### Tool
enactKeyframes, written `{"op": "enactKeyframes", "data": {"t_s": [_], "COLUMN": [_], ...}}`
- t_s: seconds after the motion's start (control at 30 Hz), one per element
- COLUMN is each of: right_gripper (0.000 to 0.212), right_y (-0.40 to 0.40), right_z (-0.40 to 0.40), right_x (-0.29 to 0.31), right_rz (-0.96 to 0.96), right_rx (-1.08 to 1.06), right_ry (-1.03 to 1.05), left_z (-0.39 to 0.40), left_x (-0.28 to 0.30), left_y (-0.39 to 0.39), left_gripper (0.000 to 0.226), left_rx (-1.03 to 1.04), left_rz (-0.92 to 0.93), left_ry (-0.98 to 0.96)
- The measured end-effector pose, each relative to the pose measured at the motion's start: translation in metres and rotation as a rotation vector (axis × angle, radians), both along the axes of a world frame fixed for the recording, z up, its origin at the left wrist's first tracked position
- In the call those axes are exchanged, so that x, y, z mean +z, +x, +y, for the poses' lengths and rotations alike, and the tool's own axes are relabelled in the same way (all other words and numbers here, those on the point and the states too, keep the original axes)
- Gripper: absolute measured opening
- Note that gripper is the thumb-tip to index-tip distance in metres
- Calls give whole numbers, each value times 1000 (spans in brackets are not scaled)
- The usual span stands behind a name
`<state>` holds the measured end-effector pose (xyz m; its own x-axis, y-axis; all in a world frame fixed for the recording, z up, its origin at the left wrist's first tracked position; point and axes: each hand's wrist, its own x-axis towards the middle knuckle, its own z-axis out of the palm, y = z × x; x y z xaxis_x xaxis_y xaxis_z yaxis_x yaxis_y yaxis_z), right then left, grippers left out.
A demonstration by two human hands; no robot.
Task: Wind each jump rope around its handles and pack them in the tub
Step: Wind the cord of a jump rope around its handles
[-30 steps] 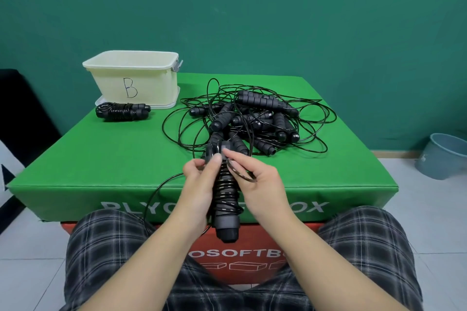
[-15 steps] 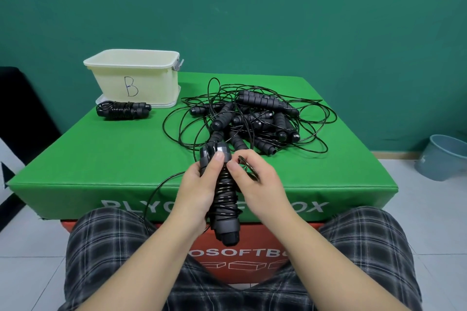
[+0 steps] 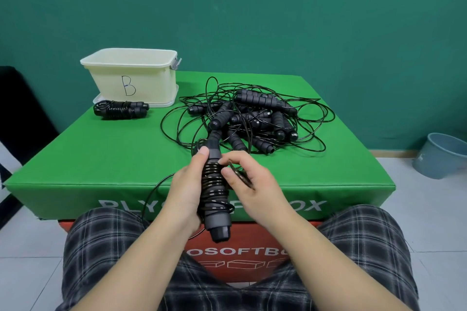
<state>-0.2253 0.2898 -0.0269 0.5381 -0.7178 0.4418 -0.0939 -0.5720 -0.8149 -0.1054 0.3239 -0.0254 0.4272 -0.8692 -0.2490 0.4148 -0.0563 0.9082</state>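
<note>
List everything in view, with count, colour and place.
tub: one, cream, marked B, far left of the box top.
wound rope: one, black, in front of the tub.
rope pile: count unclear, black, tangled, centre right.
held rope: one, black, partly wound, near edge.
plyo box: one, green top, red base.
bin: one, blue-grey, floor at right.
shorts: plaid, bottom.
left hand: grips the handles.
right hand: pinches the cord.
</note>
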Motion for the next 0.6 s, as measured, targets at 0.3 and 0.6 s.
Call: {"op": "enactKeyframes", "data": {"t_s": [0.3,0.6], "right_gripper": [47,54], "right_y": [4,-3], "right_z": [-1,-10], "right_x": [3,21], "right_rz": [52,-470], "right_rx": [-447,-369], "right_ry": [54,457], "left_z": [1,1], "left_x": [1,-8], "left_y": [-6,-10], "left_gripper": [32,43], "left_rx": [-88,-177], "left_rz": [-126,-433], "left_ry": [-44,-86]}}
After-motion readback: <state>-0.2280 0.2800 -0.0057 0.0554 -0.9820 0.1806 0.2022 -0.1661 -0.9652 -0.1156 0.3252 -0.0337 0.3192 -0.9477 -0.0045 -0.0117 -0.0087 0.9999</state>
